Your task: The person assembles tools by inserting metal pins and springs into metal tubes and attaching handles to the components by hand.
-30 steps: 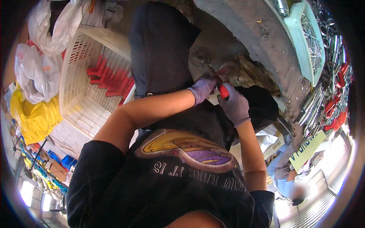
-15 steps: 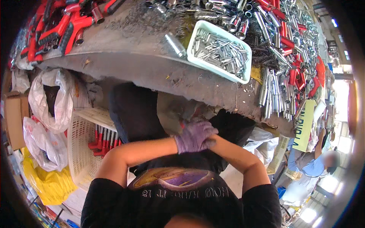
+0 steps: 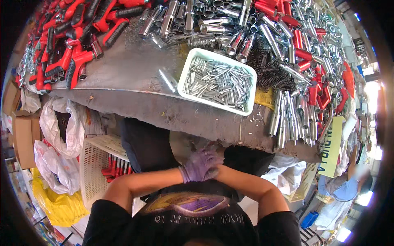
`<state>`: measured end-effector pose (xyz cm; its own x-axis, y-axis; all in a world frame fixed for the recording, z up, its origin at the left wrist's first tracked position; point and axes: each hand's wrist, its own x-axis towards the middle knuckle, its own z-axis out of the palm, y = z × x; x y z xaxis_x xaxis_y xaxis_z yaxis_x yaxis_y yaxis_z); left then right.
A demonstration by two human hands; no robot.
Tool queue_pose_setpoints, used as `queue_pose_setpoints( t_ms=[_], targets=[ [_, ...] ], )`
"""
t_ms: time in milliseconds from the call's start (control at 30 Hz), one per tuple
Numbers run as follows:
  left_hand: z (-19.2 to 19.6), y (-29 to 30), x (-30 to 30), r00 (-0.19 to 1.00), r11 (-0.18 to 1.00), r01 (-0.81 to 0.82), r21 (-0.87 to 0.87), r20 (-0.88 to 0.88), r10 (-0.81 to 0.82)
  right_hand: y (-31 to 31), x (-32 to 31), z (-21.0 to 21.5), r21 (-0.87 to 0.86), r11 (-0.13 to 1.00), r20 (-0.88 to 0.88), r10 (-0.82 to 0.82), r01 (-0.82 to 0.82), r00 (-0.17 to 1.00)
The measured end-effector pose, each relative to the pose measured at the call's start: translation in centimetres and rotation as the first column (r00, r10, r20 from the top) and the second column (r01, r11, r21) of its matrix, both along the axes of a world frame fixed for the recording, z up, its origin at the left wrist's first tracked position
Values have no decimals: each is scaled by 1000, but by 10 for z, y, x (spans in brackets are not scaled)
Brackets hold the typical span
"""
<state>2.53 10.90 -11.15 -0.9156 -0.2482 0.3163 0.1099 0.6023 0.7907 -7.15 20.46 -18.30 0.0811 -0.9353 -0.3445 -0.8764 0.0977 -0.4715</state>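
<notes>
In front of my body, below the table edge, my left hand wears a purple glove. Its fingers are closed over my right wrist, where my bare right forearm comes in from the right. My right hand is mostly hidden beneath and beyond the glove, so its fingers do not show. Both hands are apart from the goods on the table. Nearest on the tabletop is a pale tray full of short metal pins. A shiny metal tube lies at the tray's left side.
Red-and-black handles are heaped at the table's left. Chrome tubes, dark springs and red parts pile up at the right. Below stand a cream crate with red-handled tools and white sacks. Another person is at far right.
The view has shifted, so the table and its goods sit lower and more of the far piles shows. My hands stay together in the same hold.
</notes>
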Motion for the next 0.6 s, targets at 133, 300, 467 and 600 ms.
queue_pose_setpoints(
  t_ms=[133, 300, 467, 600],
  targets=[
    [-87, 15, 14, 953, 951, -301, -66, -47, 298, -60, 24, 7, 50, 997, 25, 63, -64, 998],
    [-103, 0, 6, 896, 979, -162, -123, 398, 198, -56, 5, 10, 146, 974, 31, 173, -176, 984],
    [-88, -31, 16, 681, -53, -723, 689, 724, 112, -47, -17, 138, 424, 858, -94, 359, -289, 928],
    [-219, -19, 33, 838, 10, -536, 844, 531, 127, 8, -46, 189, 104, 953, -45, 289, -284, 956]
  ],
)
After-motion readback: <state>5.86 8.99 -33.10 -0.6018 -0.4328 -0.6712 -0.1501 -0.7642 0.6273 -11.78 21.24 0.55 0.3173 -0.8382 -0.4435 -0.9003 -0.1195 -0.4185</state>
